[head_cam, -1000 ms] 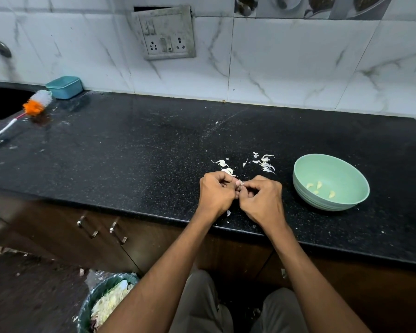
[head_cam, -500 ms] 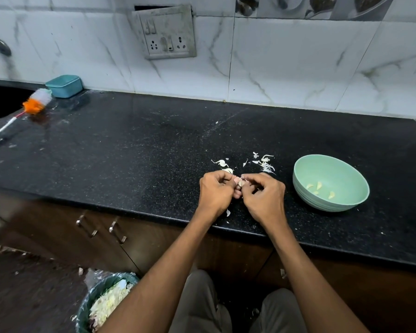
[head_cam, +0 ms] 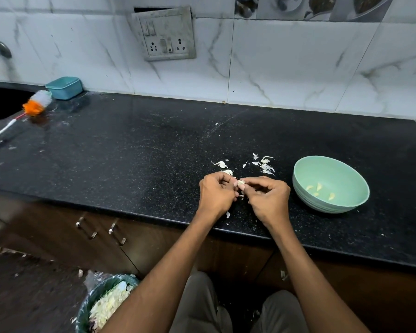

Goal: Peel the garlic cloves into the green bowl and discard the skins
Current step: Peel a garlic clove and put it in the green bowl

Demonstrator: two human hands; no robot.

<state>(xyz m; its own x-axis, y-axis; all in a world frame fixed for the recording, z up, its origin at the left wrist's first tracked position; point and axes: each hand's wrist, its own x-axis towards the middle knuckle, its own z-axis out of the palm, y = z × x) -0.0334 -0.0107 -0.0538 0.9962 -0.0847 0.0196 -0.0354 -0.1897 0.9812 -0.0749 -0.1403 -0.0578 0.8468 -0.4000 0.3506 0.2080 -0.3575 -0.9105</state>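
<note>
Over the front of the black counter [head_cam: 130, 152], my left hand [head_cam: 216, 193] and my right hand [head_cam: 268, 199] meet fingertip to fingertip. Both pinch one small pale garlic clove [head_cam: 240, 183] between them; most of it is hidden by the fingers. The green bowl [head_cam: 351, 203] stands on the counter to the right of my right hand, with several peeled cloves [head_cam: 318, 187] inside. Loose white garlic skins [head_cam: 264, 165] lie scattered on the counter just beyond my hands, and one scrap [head_cam: 228, 214] lies below my left hand.
A bin [head_cam: 106, 306] lined with plastic and full of pale skins stands on the floor at the lower left. A brush with orange and white bristles [head_cam: 35, 104] and a teal box [head_cam: 64, 87] sit at the counter's far left, by the dark sink [head_cam: 0, 102]. Cupboard handles [head_cam: 117, 234] are below the edge.
My hands have stayed in place over the counter edge. The fingers have shifted a little on the clove, and more of its pale surface shows between the fingertips.
</note>
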